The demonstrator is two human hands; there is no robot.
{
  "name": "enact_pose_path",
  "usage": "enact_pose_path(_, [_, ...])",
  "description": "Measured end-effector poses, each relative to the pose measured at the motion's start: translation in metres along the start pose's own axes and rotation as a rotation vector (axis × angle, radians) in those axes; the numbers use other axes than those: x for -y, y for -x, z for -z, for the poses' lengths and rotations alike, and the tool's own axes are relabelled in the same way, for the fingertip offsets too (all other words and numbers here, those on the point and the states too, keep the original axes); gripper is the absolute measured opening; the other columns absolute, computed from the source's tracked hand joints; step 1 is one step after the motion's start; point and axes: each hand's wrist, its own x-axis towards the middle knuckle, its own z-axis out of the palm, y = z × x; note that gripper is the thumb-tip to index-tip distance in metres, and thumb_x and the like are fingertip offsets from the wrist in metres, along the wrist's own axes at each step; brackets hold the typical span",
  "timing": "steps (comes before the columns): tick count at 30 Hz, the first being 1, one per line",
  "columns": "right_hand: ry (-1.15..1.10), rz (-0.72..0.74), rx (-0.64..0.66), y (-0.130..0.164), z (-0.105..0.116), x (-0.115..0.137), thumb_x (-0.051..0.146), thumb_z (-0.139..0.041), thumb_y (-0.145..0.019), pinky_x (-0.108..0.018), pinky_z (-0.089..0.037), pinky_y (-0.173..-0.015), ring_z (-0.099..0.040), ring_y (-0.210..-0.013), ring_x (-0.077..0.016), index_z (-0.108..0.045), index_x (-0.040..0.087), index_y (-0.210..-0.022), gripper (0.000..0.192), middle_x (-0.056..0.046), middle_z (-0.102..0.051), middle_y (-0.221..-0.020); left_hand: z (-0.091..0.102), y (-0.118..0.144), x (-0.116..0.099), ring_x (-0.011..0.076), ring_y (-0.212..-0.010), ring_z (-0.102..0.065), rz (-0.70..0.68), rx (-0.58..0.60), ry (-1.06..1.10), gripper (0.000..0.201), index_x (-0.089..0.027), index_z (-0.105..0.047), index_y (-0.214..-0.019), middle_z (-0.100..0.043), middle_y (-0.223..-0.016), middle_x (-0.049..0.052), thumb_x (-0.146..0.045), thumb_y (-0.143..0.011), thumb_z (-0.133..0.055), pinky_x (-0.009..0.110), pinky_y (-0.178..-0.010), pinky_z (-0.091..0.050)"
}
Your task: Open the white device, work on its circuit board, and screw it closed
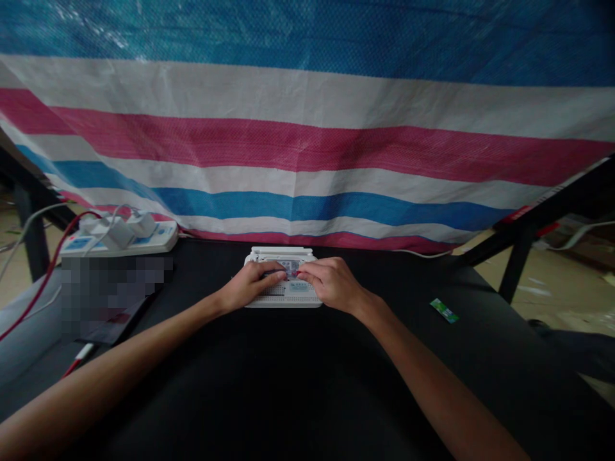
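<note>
A white router point(283, 301) with vent holes, a pale label and long white bars along its far edge lies flat on the black table. My left hand point(247, 285) grips its left side, thumb and forefinger reaching over the top face; the other fingers are hidden. On the right side, my right hand point(334, 282) is closed in a pinch over the middle of the router. A small red thing point(298, 274) shows at those fingertips, too small to name. Between the hands, a greyish clear patch point(291, 267) is visible on the router.
A white power strip point(163, 237) with plugs and cables stands at the back left. Nearer lies a dark, partly blurred flat item point(113, 320) by a red cable point(72, 368). A small green packet point(444, 310) rests at right. Behind hangs a striped plastic sheet point(307, 147).
</note>
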Motion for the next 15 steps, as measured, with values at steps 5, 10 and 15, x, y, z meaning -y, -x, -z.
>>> enact_pose_path(5, [0.012, -0.017, -0.002, 0.0, 0.0, 0.001, 0.019, -0.053, -0.093, -0.026, -0.033, -0.059, -0.059, -0.06, -0.0148, -0.069, 0.017, -0.074, 0.025, -0.005, -0.07, -0.067, -0.001, 0.001, -0.001, 0.0186, -0.091, -0.064, -0.012, -0.004, -0.016, 0.029, -0.017, -0.067, -0.103, -0.071, -0.098, 0.005, -0.036, -0.098, -0.046, 0.031, -0.087, -0.049])
enact_pose_path(10, [0.068, -0.041, -0.076, 0.002, -0.007, 0.003, 0.018, -0.055, -0.09, -0.027, -0.034, -0.061, -0.061, -0.063, -0.0156, -0.071, 0.018, -0.078, 0.021, -0.006, -0.074, -0.074, -0.004, 0.003, 0.003, 0.0197, -0.093, -0.066, -0.012, -0.075, -0.088, 0.033, -0.016, -0.067, -0.107, -0.073, -0.103, 0.007, -0.039, -0.099, -0.046, 0.032, -0.087, -0.05])
enact_pose_path(15, [0.014, -0.139, -0.149, 0.004, -0.02, 0.006, 0.019, -0.052, -0.092, -0.026, -0.037, -0.06, -0.064, -0.064, -0.0168, -0.07, 0.018, -0.079, 0.023, -0.006, -0.074, -0.074, -0.008, 0.005, 0.008, 0.0179, -0.082, -0.068, -0.024, -0.201, -0.22, 0.035, -0.018, -0.069, -0.106, -0.074, -0.096, 0.006, -0.044, -0.099, -0.047, 0.029, -0.081, -0.052])
